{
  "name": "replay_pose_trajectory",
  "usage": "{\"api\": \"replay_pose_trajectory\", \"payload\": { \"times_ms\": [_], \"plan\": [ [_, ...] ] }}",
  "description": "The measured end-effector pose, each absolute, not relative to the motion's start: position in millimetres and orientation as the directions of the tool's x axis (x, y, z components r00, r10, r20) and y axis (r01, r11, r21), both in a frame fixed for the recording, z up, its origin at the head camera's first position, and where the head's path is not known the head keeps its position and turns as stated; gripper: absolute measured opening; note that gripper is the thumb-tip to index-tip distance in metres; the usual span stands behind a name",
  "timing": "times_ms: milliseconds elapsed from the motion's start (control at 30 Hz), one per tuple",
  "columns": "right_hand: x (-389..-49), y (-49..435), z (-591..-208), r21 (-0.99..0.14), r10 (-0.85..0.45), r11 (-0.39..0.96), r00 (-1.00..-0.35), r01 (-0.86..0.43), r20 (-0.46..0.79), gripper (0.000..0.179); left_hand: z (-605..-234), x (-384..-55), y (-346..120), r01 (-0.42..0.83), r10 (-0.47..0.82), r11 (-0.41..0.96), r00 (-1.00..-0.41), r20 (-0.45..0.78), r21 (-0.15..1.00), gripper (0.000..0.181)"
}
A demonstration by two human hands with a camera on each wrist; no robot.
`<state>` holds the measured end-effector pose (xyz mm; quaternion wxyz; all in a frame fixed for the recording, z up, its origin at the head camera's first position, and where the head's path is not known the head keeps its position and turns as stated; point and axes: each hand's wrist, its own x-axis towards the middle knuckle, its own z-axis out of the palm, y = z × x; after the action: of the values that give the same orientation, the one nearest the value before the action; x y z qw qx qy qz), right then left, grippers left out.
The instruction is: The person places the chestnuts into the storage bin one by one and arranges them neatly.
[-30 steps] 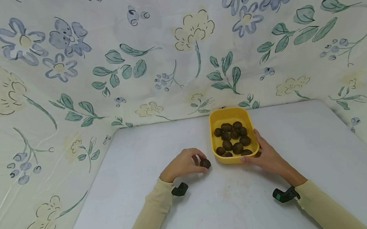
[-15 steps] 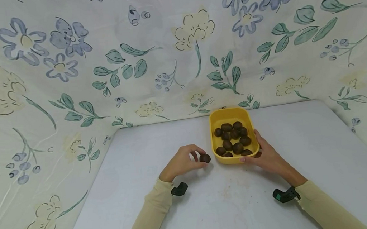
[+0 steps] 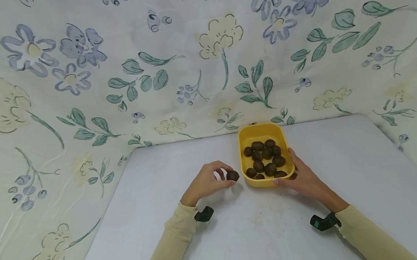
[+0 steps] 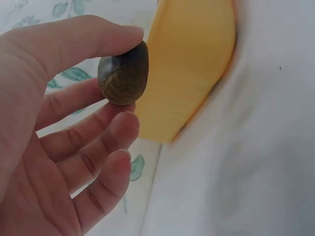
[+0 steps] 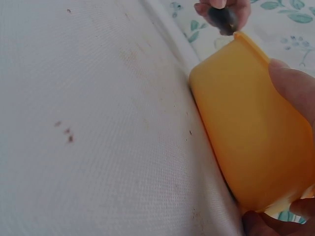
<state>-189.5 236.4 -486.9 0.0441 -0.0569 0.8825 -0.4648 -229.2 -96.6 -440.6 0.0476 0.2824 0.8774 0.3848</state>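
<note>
Thumb and fingertips of my left hand (image 3: 210,180) pinch a dark brown, egg-shaped, nut-like thing (image 3: 232,176), smooth and partly glossy in the left wrist view. It is held just left of a yellow plastic box (image 3: 261,182), apart from its wall in the head view. Several similar dark brown nut-like things (image 3: 258,166) lie inside the box. My right hand (image 3: 304,179) grips the box at its near right corner. In the right wrist view its thumb (image 5: 295,88) lies at the rim, while other fingers (image 5: 266,225) curl against the lower side, partly cut off.
A white-covered table (image 3: 246,241) lies under both arms, with small specks near the box. Behind it and at the sides hangs a flower-patterned cloth (image 3: 196,65). The box stands near the table's back edge. Each wrist wears a black camera (image 3: 324,221).
My left hand has shifted slightly upward in the head view, the nut-like thing still pinched between its fingers. The right hand and the box have stayed in place.
</note>
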Motion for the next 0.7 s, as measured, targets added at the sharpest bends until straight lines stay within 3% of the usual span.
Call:
{"api": "replay_pose_trajectory", "payload": {
  "times_ms": [700],
  "plan": [
    [-189, 237, -489, -0.820, -0.139, 0.569, -0.990, -0.064, -0.020, 0.131, -427, -247, -75, 0.481, 0.475, 0.550, -0.853, 0.218, 0.683, 0.038]
  ]
}}
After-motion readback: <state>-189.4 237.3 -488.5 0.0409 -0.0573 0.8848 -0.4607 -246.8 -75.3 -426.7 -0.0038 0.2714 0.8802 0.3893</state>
